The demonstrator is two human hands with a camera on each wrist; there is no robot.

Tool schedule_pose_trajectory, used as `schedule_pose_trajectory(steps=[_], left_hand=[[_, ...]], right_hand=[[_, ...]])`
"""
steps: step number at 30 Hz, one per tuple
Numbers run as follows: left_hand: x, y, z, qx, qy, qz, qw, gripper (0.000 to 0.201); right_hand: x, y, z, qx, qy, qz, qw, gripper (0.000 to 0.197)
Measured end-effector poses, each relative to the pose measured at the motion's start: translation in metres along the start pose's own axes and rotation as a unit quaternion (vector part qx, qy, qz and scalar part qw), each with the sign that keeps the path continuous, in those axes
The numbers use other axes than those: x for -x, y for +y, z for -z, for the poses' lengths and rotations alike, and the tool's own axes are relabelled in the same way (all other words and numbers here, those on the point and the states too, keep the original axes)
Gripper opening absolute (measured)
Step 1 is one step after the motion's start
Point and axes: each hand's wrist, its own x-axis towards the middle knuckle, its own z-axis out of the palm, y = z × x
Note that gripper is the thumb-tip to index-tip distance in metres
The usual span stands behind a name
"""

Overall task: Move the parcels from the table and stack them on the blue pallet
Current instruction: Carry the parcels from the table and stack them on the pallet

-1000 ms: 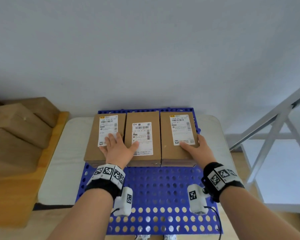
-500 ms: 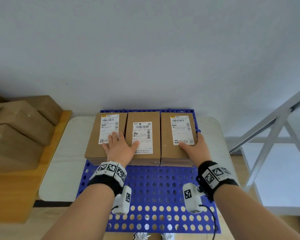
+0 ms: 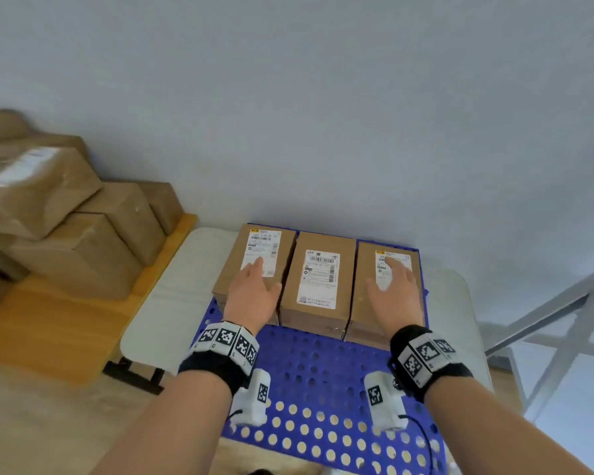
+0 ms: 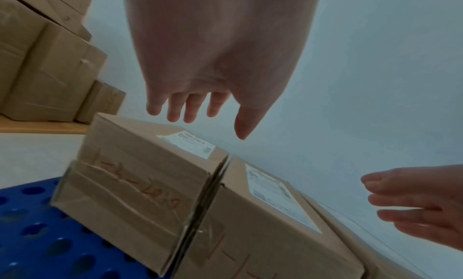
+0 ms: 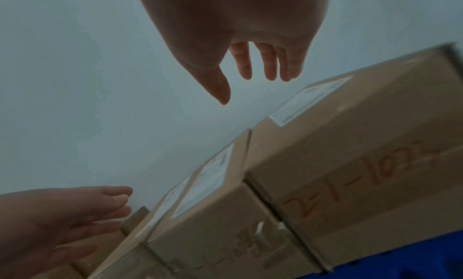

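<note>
Three brown labelled parcels stand side by side on the far half of the blue perforated pallet [image 3: 309,378]: a left parcel [image 3: 233,269], a middle parcel [image 3: 317,279] and a right parcel [image 3: 364,303]. My left hand [image 3: 254,293] hovers open just above the left parcel [image 4: 140,176], fingers straight, touching nothing. My right hand [image 3: 393,293] hovers open above the right parcel [image 5: 350,164], holding nothing. In each wrist view the fingers [image 4: 190,107] hang relaxed in the air over the parcel tops, fingers [image 5: 265,63] likewise.
More brown parcels [image 3: 69,228] are piled on a wooden table [image 3: 55,334] at the left. The pallet lies on a white table [image 3: 172,303]. A grey metal frame [image 3: 556,323] stands at the right. A pale wall rises behind.
Both hands have lifted off the parcels: the left from the left and middle parcels' near edge, the right from the right parcel's side. The head view has swung left, showing more of the pile.
</note>
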Motion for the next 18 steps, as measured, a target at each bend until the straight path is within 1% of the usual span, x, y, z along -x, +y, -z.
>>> schedule_pose_trajectory(steps=[3,6,9,13,15,18], left_hand=[[0.012,-0.023,0.019,0.032,0.020,0.001,0.999,0.061],[0.024,-0.051,0.043,0.028,0.039,-0.005,0.999,0.054],[0.041,-0.087,0.071,0.015,0.040,0.026,0.999,0.059],[0.073,-0.155,0.115,0.029,0.028,0.079,0.996,0.066],[0.093,-0.193,0.140,0.024,0.033,0.112,0.993,0.065],[0.124,-0.248,0.179,0.034,0.042,0.148,0.987,0.063]], right_hand=[[0.016,-0.027,-0.014,0.010,-0.033,0.045,0.998,0.054],[0.035,-0.052,-0.036,0.000,-0.066,0.081,0.995,0.052],[0.061,-0.080,-0.067,-0.037,-0.082,0.093,0.992,0.052],[0.114,-0.119,-0.125,-0.070,-0.107,0.086,0.988,0.058],[0.147,-0.137,-0.158,-0.076,-0.131,0.089,0.984,0.062],[0.197,-0.167,-0.209,-0.079,-0.166,0.100,0.978,0.060]])
